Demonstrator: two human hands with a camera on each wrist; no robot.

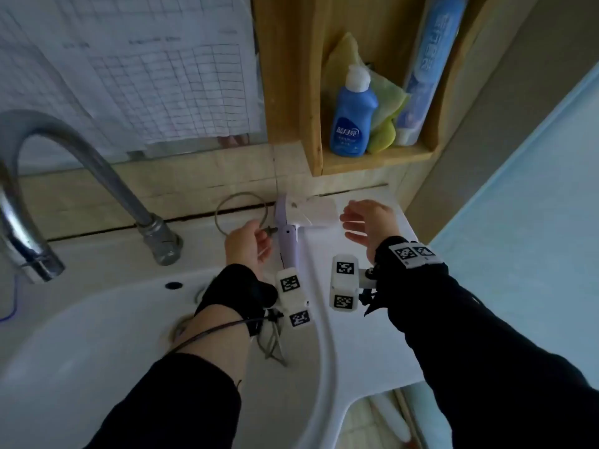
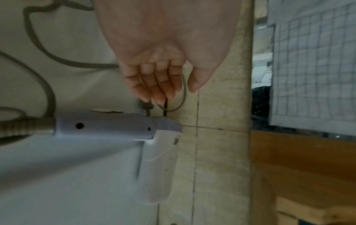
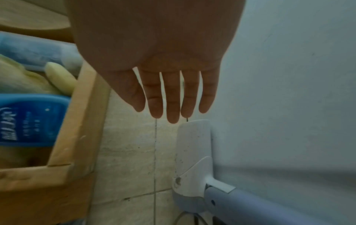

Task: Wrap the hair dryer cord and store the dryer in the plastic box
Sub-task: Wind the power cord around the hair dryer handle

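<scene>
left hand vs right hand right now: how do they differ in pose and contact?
The left hand reaches down with fingers at the cord beside the hair dryer; whether it grips is unclear. The right hand hovers open, fingers straight and spread, touching nothing. Left is by the dryer's handle, right by its white barrel. Both wear wrist cameras.

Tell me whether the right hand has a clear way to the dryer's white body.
Probably yes. The right hand hovers open just beside the hair dryer on the counter, fingers straight, nothing between them. The left hand is at the cord, on the other side.
</scene>
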